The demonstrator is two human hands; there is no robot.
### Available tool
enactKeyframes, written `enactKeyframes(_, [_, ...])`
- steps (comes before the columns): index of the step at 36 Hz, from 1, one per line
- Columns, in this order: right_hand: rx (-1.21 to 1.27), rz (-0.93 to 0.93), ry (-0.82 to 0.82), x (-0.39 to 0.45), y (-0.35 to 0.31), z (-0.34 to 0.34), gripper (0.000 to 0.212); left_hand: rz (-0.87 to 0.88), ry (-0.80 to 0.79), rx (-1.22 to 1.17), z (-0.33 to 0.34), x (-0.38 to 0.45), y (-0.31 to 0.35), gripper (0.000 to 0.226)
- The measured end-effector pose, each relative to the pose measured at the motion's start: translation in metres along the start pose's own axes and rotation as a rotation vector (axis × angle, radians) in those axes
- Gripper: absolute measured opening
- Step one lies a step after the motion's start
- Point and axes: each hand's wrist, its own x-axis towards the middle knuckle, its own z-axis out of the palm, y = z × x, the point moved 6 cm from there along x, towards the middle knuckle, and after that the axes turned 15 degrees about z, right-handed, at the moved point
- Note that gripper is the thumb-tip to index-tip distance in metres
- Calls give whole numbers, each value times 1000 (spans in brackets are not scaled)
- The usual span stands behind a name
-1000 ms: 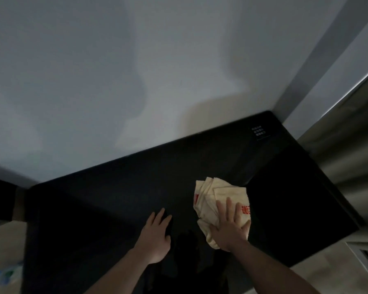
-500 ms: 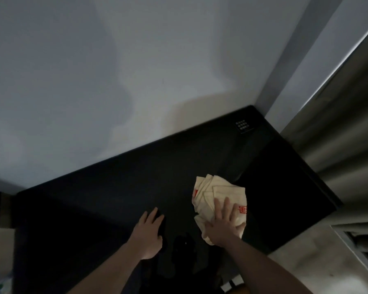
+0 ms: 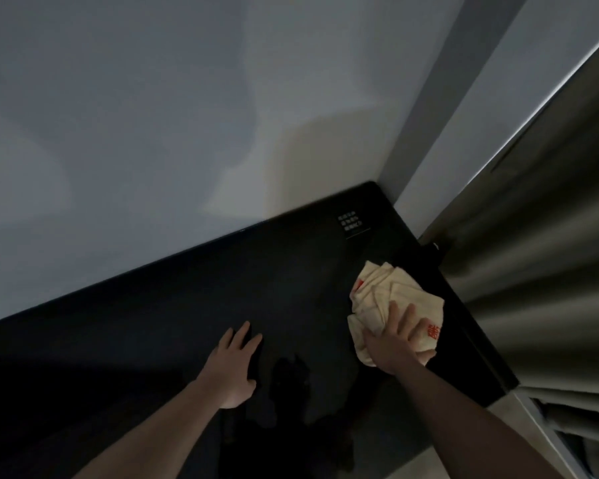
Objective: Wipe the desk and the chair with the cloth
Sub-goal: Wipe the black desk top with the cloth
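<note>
Cream cloth (image 3: pixel 391 305), soft and crumpled with red print, lies under the right hand (image 3: pixel 396 340), whose spread fingers press it flat. Since a second ago it has slid toward the curtain (image 3: pixel 533 271), nearing the tabletop's (image 3: pixel 187 305) right edge, so that side seems nearly wiped. The left hand (image 3: pixel 232 368) rests open, well left of the cloth, on the glossy black surface. No chair shows.

two bare forearms, no sleeves, left hand (image 3: pixel 234 369), right hand (image 3: pixel 396 340)

black desk (image 3: pixel 187 305) | on it: crumpled cream cloth (image 3: pixel 384 292), small label (image 3: pixel 350 223)
</note>
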Motion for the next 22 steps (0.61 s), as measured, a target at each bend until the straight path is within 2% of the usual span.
enactKeyframes(10, [46, 63, 53, 63, -6, -66, 98, -26, -66, -24, -1, 48, 31, 98])
enactKeyframes(17, [36, 52, 80, 53, -7, -62, 91, -2, -62, 0, -1, 32, 20, 88])
enactKeyframes(22, [34, 45, 74, 16, -4, -27, 88, -11, -54, -9, 10, -4, 2, 85])
